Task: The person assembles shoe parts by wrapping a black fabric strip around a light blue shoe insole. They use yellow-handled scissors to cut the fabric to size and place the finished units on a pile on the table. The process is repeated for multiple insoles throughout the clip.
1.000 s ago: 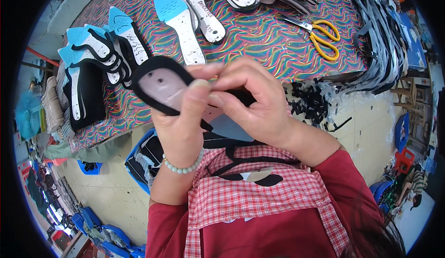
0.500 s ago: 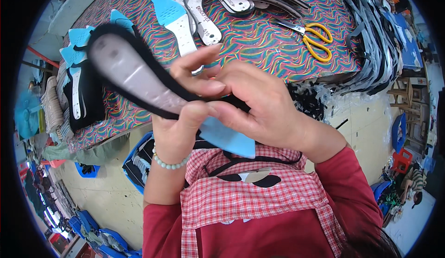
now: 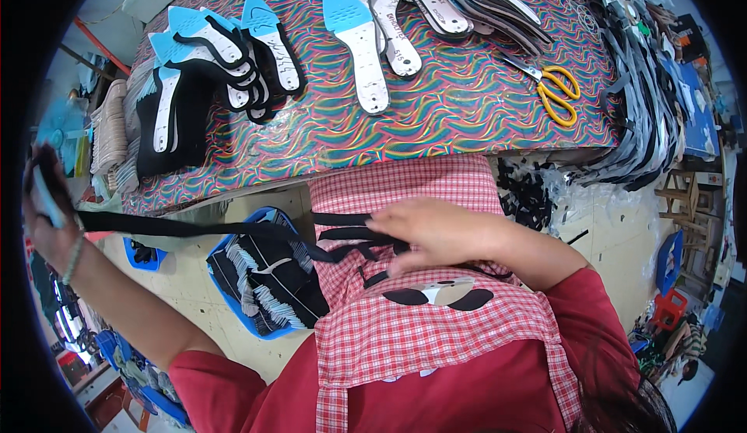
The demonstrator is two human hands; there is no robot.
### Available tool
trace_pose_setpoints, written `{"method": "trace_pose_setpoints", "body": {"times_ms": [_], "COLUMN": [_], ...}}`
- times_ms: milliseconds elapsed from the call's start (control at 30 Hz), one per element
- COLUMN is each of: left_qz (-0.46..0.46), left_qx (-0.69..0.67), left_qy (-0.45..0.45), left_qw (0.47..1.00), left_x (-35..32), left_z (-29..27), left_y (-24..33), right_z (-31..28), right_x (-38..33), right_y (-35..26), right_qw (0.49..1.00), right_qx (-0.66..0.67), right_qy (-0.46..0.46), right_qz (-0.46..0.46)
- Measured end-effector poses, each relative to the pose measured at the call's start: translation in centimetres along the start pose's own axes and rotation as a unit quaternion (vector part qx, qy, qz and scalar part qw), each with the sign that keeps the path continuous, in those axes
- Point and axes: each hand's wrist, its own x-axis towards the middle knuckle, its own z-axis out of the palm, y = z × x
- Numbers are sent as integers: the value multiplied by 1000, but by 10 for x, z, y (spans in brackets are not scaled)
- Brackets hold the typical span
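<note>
Clamps the fingers of the left hand (image 3: 53,231) on an insole (image 3: 48,196), out at the far left of the view, left of the surface (image 3: 451,122). Holds it steeply, long axis running nearly top to bottom, upper end leaning slightly left; cannot tell toe from heel. Spreads the fingers of the right hand (image 3: 440,234) loosely over the lap, thumb apart from the rest, beside black strips (image 3: 342,220); cannot tell whether touching them. Trails a long black band (image 3: 183,226) from the left hand across to the lap; cannot tell whether joined to the insole.

Shows, partly beneath that band, a blue bin (image 3: 240,316) on the floor, full of black pieces with pale fringes (image 3: 303,289). Shows farther left a smaller blue tub (image 3: 151,265), with dark contents too small to name.

Shows on the surface blue-toed insoles (image 3: 364,63), toes pointing away, heels near; to their left, a black-edged pile (image 3: 163,114), toes also away. Shows at right yellow-handled scissors (image 3: 562,94), blades pointing to the upper left.
</note>
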Motion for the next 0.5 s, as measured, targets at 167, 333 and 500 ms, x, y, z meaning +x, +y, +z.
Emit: {"method": "trace_pose_setpoints", "body": {"times_ms": [167,333,500], "left_qz": [-65,-80,-164], "left_qx": [-62,-89,-53], "left_qy": [-365,-413,-353], "left_qw": [927,903,920], "left_x": [-179,-217,-243], "left_z": [214,273,276], "left_y": [-105,-113,-140], "right_z": [-51,-116,-83], "right_x": [42,14,1], "right_y": [-32,-59,-17], "right_qw": [873,876,864], "right_qx": [386,380,315], "right_qy": [297,293,383], "right_qz": [-5,49,86]}}
